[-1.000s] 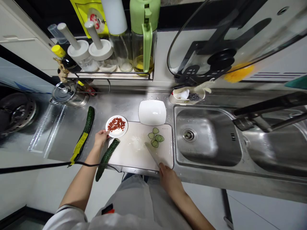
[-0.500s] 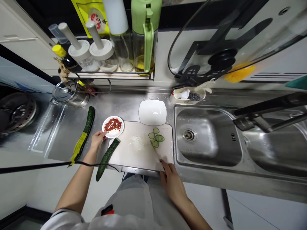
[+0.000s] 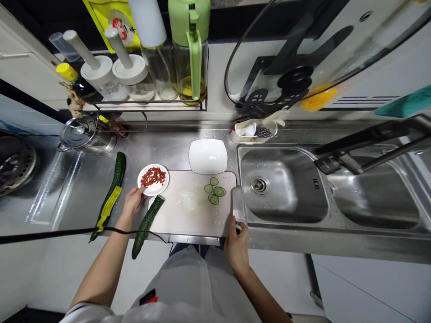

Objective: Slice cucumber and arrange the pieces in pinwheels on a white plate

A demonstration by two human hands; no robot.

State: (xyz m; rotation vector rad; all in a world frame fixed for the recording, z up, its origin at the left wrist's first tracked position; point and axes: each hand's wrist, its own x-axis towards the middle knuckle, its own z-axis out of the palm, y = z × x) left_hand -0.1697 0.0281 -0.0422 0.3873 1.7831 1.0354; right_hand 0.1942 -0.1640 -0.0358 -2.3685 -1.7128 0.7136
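1. Steel worktop (image 3: pixel 175 154): cutting board (image 3: pixel 175 217) with few cucumber slices (image 3: pixel 218 191) cut, far right; longer cucumber piece (image 3: pixel 148 225) remaining unsliced, near left.
2. Pinching berry plate (image 3: pixel 161 190) with left hand (image 3: pixel 133 201), far left; grasping knife (image 3: pixel 238 204) with right hand (image 3: pixel 237 246), board's right edge.

No lettering can be read: the yellow label (image 3: pixel 112 201) on the cucumber (image 3: pixel 119 169) left of the left hand (image 3: pixel 134 202), the faint mark (image 3: pixel 226 177) on the cutting board (image 3: pixel 182 220) beyond the right hand (image 3: pixel 237 242), and the red emblem (image 3: pixel 121 28) on the packet (image 3: pixel 97 20) well beyond the left are illegible.
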